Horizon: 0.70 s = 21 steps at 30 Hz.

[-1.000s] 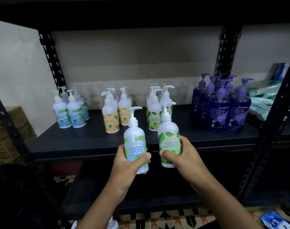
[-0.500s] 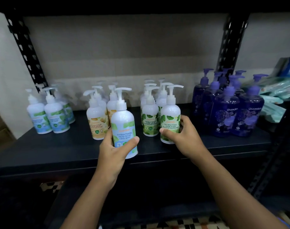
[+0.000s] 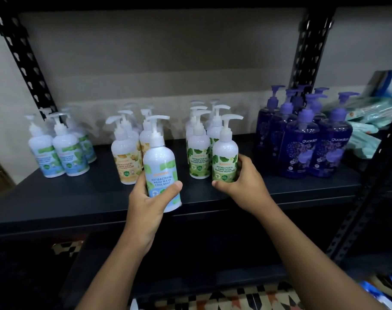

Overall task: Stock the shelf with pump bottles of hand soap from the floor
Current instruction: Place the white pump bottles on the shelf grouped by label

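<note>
A white pump bottle with a blue and green "cool mint" label (image 3: 161, 173) is being gripped round its lower body by the left hand (image 3: 146, 202), thumb across the front. It is being held upright over the front edge of the black metal shelf (image 3: 56, 198), in front of the yellow-labelled white bottles (image 3: 125, 157). It is probably being carried low so that its base can be slid in flat. A white pump bottle with a green leaf label (image 3: 225, 162) is being clasped by the right hand (image 3: 246, 184) and stood just beside the matching green-labelled group (image 3: 198, 153). Whether its base is already resting on the shelf cannot be told. The stock is being sorted by kind, so the cool mint bottle likely belongs with the blue-labelled group (image 3: 61, 153) at the far left. The white bottles are opaque, so their fill is not being shown. The translucent purple bottles (image 3: 302, 142) appear full.
</note>
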{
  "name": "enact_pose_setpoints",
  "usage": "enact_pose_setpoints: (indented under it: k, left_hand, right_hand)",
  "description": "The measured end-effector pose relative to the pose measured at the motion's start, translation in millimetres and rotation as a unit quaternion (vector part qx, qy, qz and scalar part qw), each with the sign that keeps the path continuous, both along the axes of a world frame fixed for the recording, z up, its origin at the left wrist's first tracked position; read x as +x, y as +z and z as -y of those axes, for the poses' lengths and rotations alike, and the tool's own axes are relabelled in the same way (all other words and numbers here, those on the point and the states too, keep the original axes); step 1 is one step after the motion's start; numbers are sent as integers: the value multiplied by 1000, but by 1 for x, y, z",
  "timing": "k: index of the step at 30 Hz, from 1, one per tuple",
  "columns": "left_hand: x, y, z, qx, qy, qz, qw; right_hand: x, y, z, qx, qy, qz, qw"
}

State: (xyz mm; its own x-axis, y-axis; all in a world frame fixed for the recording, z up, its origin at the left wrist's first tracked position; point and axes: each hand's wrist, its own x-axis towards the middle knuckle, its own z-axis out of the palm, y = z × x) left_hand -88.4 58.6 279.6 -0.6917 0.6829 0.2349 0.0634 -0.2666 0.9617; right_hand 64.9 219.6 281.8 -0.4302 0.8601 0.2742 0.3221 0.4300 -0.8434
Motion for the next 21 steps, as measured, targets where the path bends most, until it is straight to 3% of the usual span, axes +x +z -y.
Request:
enact_pose_setpoints:
  k: [21]
  left_hand:
    - [-1,-7,2,-21,-7,-1,1000]
  right_hand:
    - [-19,6,-16,25,-63,66,996]
